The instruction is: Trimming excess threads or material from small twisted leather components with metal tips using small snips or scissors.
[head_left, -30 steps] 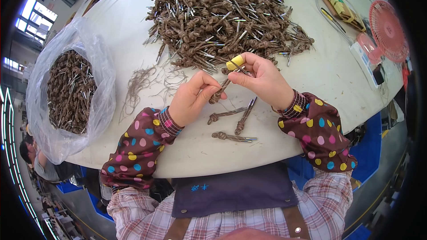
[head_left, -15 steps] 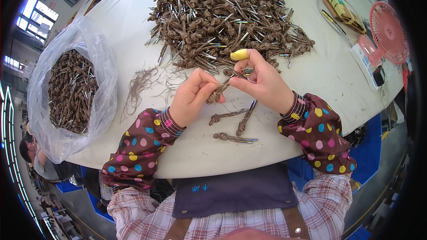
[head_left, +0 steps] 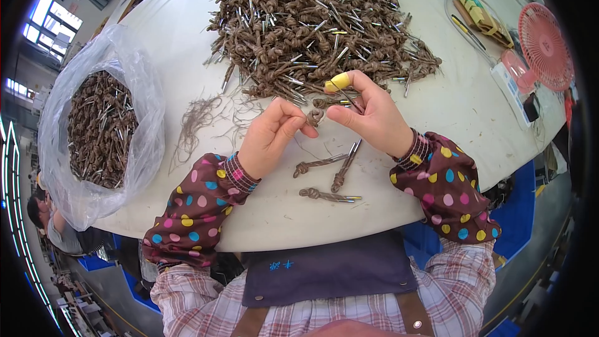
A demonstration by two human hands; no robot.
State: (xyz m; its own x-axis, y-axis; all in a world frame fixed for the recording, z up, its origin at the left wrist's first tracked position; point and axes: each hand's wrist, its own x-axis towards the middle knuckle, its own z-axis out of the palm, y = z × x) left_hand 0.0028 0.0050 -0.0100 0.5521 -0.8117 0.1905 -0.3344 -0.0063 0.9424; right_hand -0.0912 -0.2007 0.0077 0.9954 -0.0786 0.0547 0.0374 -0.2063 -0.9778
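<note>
My left hand is closed in a pinch on a brown knotted cord, whose knot shows at the fingertips. Just right of it, my right hand wears a yellow finger cover on the index finger. A slender dark piece runs from that finger into the curled right hand; its kind is unclear. Below both hands lie a few loose knotted cords with shiny tips. Beyond them rises a big pile of the same cords.
A clear plastic bag full of knotted cords stands at the left. Loose thread scraps lie between bag and hands. At the right are a pink fan, a yellow-wrapped bundle and a pen-like tool on the white table.
The cord that stretched between both hands now shows mainly as a knot at my left fingertips. My right thumb and index finger have spread wider, and the slender dark piece shows between them.
</note>
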